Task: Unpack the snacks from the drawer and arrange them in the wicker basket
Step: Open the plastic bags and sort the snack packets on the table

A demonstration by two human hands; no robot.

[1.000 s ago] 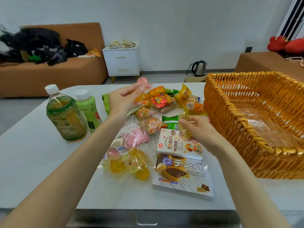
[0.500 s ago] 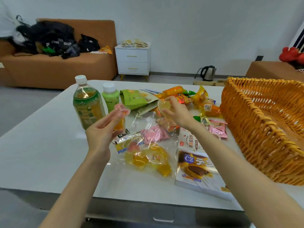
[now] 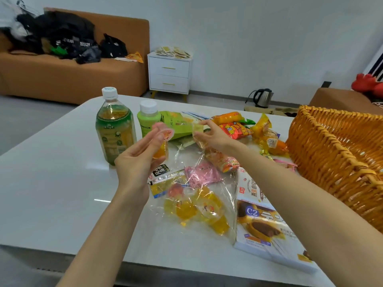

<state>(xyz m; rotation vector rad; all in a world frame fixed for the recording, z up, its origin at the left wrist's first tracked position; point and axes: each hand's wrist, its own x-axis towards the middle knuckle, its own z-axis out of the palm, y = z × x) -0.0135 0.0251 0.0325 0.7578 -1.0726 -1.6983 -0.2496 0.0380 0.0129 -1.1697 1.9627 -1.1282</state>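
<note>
Above the snack pile, my left hand holds a pink-lidded jelly cup between thumb and fingers. My right hand pinches a small yellow jelly cup over the green packet. Below them lies a clear bag of yellow jelly cups, a pink wrapped sweet, a white cookie box and a C2 chocolate box. Orange and red snack packets lie further back. The wicker basket stands at the right on the white table.
A green tea bottle and a small green bottle stand at the left of the pile. Beyond the table are an orange sofa with dark bags, a white drawer cabinet and a kettle on the floor.
My view swung left, so the basket slid to the right edge. My right hand moved up and back to the green packet with a yellow cup; my left hand lowered slightly with the pink cup.
</note>
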